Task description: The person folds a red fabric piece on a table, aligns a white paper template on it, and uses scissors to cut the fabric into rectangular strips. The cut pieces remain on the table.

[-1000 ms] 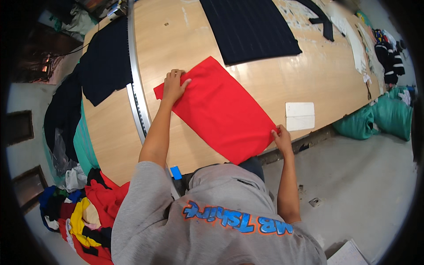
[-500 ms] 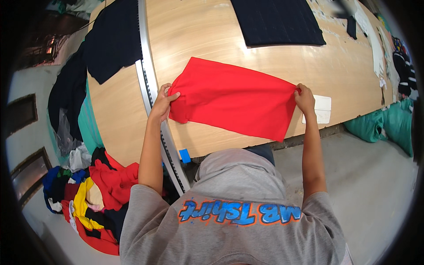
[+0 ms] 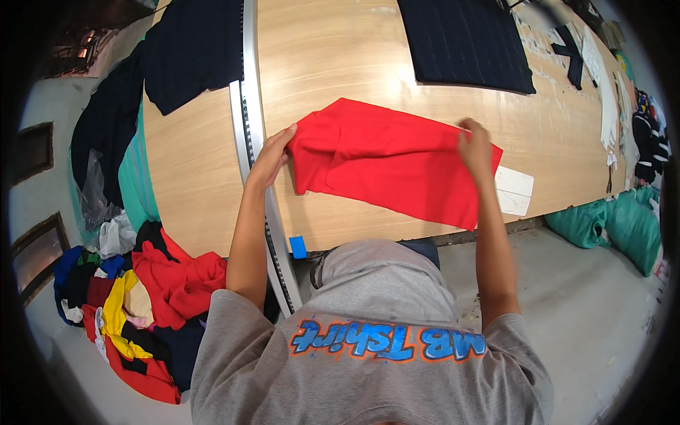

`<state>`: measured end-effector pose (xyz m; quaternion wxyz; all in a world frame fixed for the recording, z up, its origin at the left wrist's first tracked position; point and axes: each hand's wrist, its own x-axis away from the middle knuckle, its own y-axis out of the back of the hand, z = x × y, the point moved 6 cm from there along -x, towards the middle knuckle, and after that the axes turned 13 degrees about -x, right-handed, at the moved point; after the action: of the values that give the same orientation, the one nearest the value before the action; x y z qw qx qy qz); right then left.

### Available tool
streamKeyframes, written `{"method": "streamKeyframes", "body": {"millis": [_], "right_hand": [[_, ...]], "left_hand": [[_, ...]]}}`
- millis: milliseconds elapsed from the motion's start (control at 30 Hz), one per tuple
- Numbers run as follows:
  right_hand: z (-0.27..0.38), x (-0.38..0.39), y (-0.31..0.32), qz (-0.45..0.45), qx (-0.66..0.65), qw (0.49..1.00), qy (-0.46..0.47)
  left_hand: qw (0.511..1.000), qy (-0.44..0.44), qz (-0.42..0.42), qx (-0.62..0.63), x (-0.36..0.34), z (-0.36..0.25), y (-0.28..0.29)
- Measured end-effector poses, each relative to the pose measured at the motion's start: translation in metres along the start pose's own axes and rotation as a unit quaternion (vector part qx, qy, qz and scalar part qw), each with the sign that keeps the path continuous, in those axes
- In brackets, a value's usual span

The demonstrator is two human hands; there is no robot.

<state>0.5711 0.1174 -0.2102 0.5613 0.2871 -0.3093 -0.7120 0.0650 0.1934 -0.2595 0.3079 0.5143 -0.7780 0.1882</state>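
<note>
A red piece of fabric (image 3: 397, 170) lies on the wooden table in front of me, folded over at its left end, with a loose crease across its middle. My left hand (image 3: 273, 157) rests at the fabric's left edge, fingers stretched out and nearly straight, touching it without a visible grip. Over the right part of the cloth, near its upper edge, is my right hand (image 3: 476, 147), its fingers loosely bent and slightly blurred. The fabric's upper right corner shows free beyond this hand. Whether the right fingertips touch the cloth is hard to see.
A metal rail (image 3: 253, 106) crosses the table left of the fabric. Dark folded cloth (image 3: 467, 46) lies at the back, more dark fabric (image 3: 191, 57) beyond the rail. A white card (image 3: 513, 191) sits right. Mixed clothes (image 3: 177, 283) are heaped lower left; green sacks (image 3: 627, 219) stand right.
My right hand has let go of the fabric's right corner and moved left over the cloth. The left fingers have straightened from their grip on the left edge. The view has shifted slightly.
</note>
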Motion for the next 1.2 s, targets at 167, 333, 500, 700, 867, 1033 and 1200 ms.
{"method": "streamKeyframes", "body": {"millis": [167, 333, 500, 700, 867, 1033, 1200], "right_hand": [[0.129, -0.028, -0.105, 0.151, -0.17, 0.971, 0.07], [0.151, -0.047, -0.161, 0.262, -0.107, 0.957, 0.065], [0.167, -0.04, -0.178, 0.265, -0.02, 0.957, 0.119], [0.173, -0.044, -0.197, 0.274, -0.028, 0.953, 0.125], [0.181, -0.046, -0.187, 0.288, -0.081, 0.949, 0.099], [0.196, -0.045, -0.161, 0.34, -0.264, 0.902, 0.019], [0.222, -0.046, -0.132, 0.359, -0.344, 0.868, -0.012]], "left_hand": [[0.991, -0.124, -0.047, -0.023, 0.002, -0.028, -0.002], [0.907, -0.11, -0.206, -0.351, 0.007, -0.028, 0.019], [0.955, -0.002, -0.174, -0.239, -0.015, -0.016, 0.026], [0.917, -0.009, -0.27, -0.294, -0.043, -0.031, 0.024], [0.932, -0.025, -0.212, -0.292, -0.055, -0.058, 0.019], [0.946, -0.181, -0.185, -0.197, -0.053, -0.055, 0.002], [0.961, -0.189, -0.148, -0.134, -0.011, -0.065, -0.034]]}}
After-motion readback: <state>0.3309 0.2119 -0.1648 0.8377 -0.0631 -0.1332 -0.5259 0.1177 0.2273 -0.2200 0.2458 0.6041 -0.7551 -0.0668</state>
